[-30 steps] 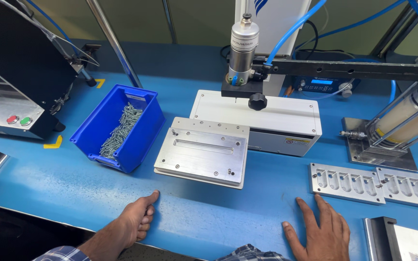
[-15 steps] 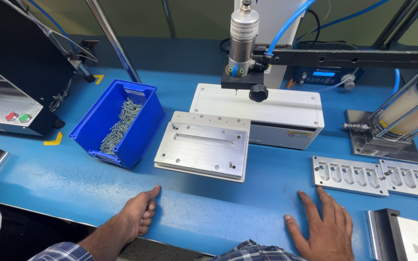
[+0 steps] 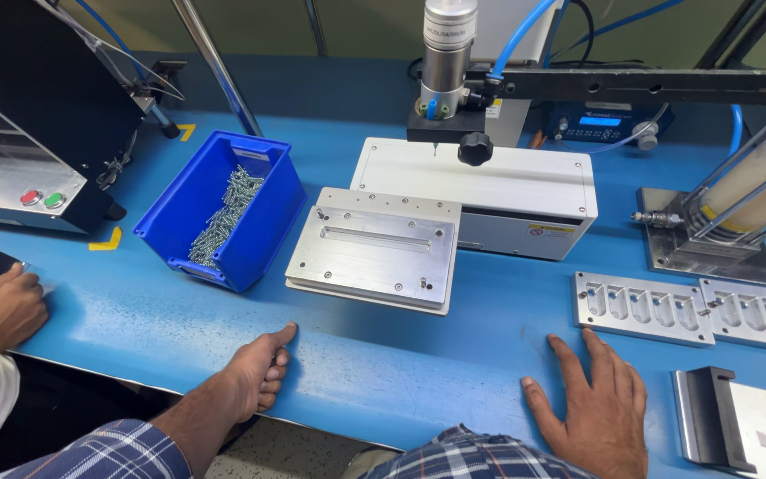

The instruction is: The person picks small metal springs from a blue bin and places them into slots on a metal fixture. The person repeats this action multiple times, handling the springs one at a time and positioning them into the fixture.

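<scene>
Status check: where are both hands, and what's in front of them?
Left hand loosely curled, right hand flat, both empty on the blue bench. Metal fixture plate lies untouched ahead. Another person's hand rests at far left.

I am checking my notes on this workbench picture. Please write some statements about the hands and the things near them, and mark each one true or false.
1. The right hand lies flat on the blue table, fingers spread. True.
2. The left hand holds a screw. False: it rests loosely curled on the table, holding nothing visible.
3. The blue bin contains small metal screws. True.
4. The metal fixture plate sits inside the blue bin. False: it sits beside the bin, on the bin's right.
5. Another person's hand shows at the left edge. True.
6. The right hand covers the slotted metal trays. False: it lies just in front of them.
</scene>
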